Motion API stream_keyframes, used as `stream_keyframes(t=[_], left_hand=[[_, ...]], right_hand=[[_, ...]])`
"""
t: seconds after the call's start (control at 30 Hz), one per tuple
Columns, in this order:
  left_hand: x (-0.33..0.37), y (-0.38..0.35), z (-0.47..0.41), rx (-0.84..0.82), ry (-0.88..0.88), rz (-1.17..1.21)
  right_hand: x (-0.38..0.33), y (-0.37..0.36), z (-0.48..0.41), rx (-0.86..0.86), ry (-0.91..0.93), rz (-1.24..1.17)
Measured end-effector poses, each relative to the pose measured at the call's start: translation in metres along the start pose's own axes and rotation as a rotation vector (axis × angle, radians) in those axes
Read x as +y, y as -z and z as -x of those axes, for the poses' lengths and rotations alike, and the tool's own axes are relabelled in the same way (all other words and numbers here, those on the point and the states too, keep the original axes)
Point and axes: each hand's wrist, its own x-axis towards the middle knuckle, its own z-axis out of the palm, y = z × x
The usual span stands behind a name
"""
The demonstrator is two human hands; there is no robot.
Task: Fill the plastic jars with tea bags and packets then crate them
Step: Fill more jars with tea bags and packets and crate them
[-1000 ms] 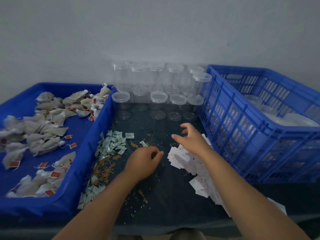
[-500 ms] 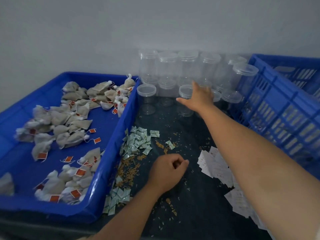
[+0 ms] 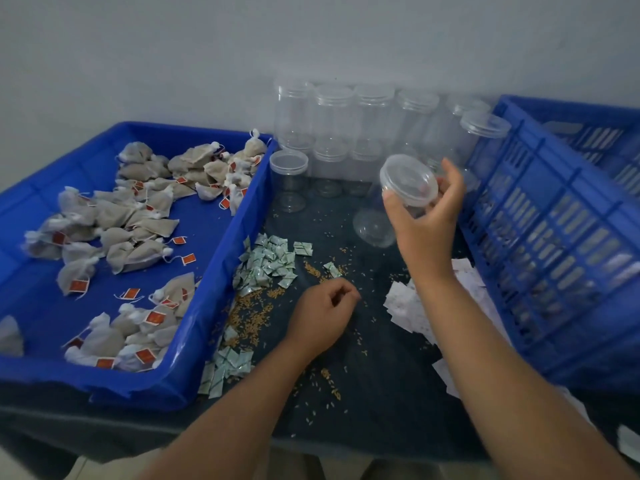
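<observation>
Above the worktop's (image 3: 381, 358) far right, beside the crate (image 3: 554, 220), the right hand (image 3: 424, 223) grips a capped plastic jar (image 3: 379, 221), tilted. The left hand (image 3: 320, 318) rests mid-worktop, fingers curled (round anything? I cannot tell). Fetching a jar, I judge; next, its lid (image 3: 408, 180) must come off for tea bags (image 3: 138, 230).

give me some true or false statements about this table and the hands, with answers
1. The right hand holds a clear jar tilted above the table. True.
2. The tea bags lie in the slatted crate. False: they lie in the blue tray on the left.
3. The held jar has no lid. False: its lid is on.
4. Small greenish packets lie on the table beside the tray. True.
5. The left hand grips a tea bag. False: it rests curled on the table, with no tea bag in it.
</observation>
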Motion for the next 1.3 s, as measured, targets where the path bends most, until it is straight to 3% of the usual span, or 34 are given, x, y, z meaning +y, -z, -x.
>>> stream_keyframes(t=[0.17, 0.4, 0.57, 0.67, 0.77, 1.0, 1.3], left_hand=[[0.005, 0.002, -0.004, 0.062, 0.081, 0.148], [0.025, 0.010, -0.004, -0.042, 0.114, 0.155], [0.080, 0.033, -0.006, 0.063, -0.113, -0.030], [0.111, 0.043, 0.007, -0.249, -0.373, -0.415], [0.125, 0.043, 0.022, -0.430, -0.443, -0.691], [0.142, 0.034, 0.040, -0.262, -0.549, -0.825], [0.146, 0.014, 0.051, -0.071, -0.283, -1.030]], right_hand=[[0.006, 0.044, 0.117, 0.036, -0.160, -0.054], [0.028, 0.056, 0.162, -0.221, -0.198, -0.035], [0.027, 0.054, 0.160, -0.239, -0.206, 0.012], [0.026, 0.055, 0.159, -0.247, -0.182, 0.012], [0.024, 0.055, 0.161, -0.300, -0.111, 0.019], [0.018, 0.058, 0.165, -0.283, -0.042, 0.136], [0.016, 0.053, 0.162, -0.310, -0.024, 0.278]])
